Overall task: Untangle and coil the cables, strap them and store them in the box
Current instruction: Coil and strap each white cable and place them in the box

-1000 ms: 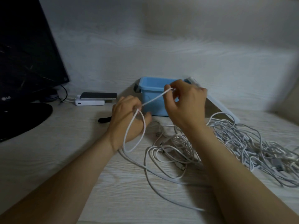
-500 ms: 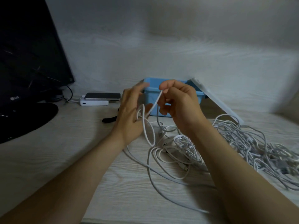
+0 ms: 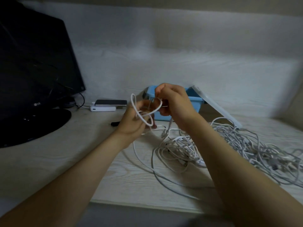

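The one mark that can be read is the pale brand logo "LG", which stands on the lower edge of the black monitor point(image 3: 36, 63) at the left, just above its round stand point(image 3: 32, 126).

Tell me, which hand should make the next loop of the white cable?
Probably the right hand. It pinches the white cable on its loose stretch, free to swing it round, while the left hand is busy gripping the finished loops.

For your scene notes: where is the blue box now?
Head view, centre: the blue box stands on the desk behind the right hand, white lid leaning at its right.
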`<state>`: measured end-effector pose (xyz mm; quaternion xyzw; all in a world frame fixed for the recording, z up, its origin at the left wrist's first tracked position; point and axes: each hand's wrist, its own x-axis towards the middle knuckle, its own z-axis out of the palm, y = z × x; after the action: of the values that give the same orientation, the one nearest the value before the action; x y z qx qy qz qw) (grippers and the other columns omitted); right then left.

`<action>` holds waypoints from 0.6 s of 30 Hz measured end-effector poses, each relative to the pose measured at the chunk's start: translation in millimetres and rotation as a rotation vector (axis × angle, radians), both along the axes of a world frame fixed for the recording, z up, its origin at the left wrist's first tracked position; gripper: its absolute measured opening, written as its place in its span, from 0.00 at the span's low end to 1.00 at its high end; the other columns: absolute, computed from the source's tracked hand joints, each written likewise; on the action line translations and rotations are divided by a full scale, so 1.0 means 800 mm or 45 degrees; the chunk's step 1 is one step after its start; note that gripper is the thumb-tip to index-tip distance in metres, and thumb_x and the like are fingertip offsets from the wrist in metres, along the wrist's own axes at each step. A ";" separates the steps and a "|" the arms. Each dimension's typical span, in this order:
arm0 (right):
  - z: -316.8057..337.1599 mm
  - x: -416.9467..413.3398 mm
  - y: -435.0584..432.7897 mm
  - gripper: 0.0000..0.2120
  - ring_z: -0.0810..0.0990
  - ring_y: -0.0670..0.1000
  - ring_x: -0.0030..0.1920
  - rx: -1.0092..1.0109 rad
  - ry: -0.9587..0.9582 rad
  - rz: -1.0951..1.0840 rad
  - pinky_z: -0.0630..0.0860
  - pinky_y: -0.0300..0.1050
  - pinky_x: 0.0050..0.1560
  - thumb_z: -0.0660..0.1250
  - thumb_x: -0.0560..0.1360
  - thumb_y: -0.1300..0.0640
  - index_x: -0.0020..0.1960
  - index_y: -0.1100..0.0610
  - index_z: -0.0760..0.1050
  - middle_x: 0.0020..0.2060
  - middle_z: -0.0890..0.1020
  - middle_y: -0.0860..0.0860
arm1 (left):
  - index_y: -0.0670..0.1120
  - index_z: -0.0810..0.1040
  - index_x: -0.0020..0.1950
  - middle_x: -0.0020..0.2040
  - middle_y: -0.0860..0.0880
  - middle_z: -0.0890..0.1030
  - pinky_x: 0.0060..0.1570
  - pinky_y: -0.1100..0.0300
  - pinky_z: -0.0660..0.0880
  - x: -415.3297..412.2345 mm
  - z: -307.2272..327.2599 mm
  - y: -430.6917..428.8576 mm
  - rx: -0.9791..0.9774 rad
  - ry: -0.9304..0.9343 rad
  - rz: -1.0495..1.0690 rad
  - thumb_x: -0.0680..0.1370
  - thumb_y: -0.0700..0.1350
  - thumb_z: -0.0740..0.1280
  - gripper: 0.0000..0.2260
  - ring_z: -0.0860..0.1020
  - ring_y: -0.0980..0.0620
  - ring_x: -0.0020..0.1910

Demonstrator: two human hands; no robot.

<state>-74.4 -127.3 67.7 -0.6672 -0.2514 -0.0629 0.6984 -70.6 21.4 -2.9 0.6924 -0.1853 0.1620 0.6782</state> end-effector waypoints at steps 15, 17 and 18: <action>-0.082 -0.169 0.021 0.13 0.83 0.61 0.54 -1.663 -0.229 -0.321 0.81 0.53 0.56 0.68 0.72 0.50 0.54 0.53 0.80 0.51 0.83 0.56 | 0.44 0.81 0.47 0.41 0.48 0.82 0.40 0.57 0.73 -0.096 0.040 0.062 0.613 -0.085 0.964 0.79 0.39 0.66 0.04 0.79 0.45 0.42; -0.079 -0.171 0.009 0.10 0.81 0.64 0.57 -1.789 -0.288 -0.446 0.76 0.55 0.62 0.65 0.74 0.56 0.53 0.56 0.79 0.53 0.83 0.59 | 0.49 0.79 0.48 0.46 0.45 0.82 0.42 0.54 0.73 -0.107 0.043 0.074 0.840 -0.043 0.993 0.80 0.44 0.65 0.04 0.79 0.40 0.48; -0.075 -0.169 0.002 0.10 0.80 0.64 0.59 -1.849 -0.316 -0.519 0.72 0.58 0.65 0.63 0.75 0.57 0.55 0.56 0.78 0.55 0.83 0.59 | 0.51 0.79 0.50 0.48 0.44 0.82 0.43 0.52 0.73 -0.109 0.044 0.079 0.985 -0.020 1.004 0.81 0.47 0.64 0.04 0.79 0.38 0.51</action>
<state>-209.5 -126.0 7.7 -0.9801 -0.1782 -0.0841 0.0257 -157.7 84.8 32.0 0.9069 0.0369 0.3289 0.2609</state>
